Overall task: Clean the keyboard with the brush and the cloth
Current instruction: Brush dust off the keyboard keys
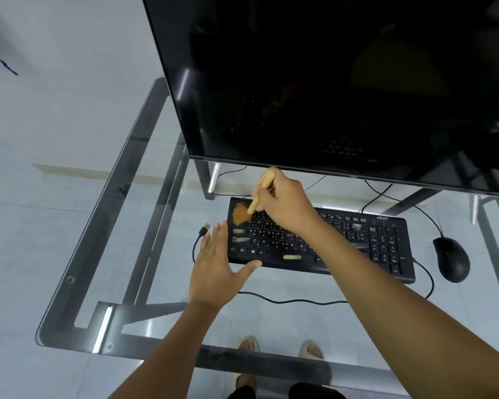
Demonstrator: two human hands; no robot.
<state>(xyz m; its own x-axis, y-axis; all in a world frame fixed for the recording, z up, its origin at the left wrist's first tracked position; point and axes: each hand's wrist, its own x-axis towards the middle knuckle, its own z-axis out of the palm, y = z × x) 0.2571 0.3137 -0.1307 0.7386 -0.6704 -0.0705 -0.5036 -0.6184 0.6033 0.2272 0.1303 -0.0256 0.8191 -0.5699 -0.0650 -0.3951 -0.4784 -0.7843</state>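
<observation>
Brushing step: right hand (284, 201) fingers clamped on brush (249, 207), bristles on keyboard (357, 243) top-left corner; left hand (218, 263) flat, fingers apart, bracing; next sweep rightward, cloth unseen

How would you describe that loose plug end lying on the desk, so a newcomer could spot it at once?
Start at the big dark monitor on the glass desk, then drop to the black keyboard below it. Just off the keyboard's left end, beyond the fingertips of the open left hand, lies the USB plug. Unlike the mouse cable, its metal tip lies free, plugged into nothing.
</observation>
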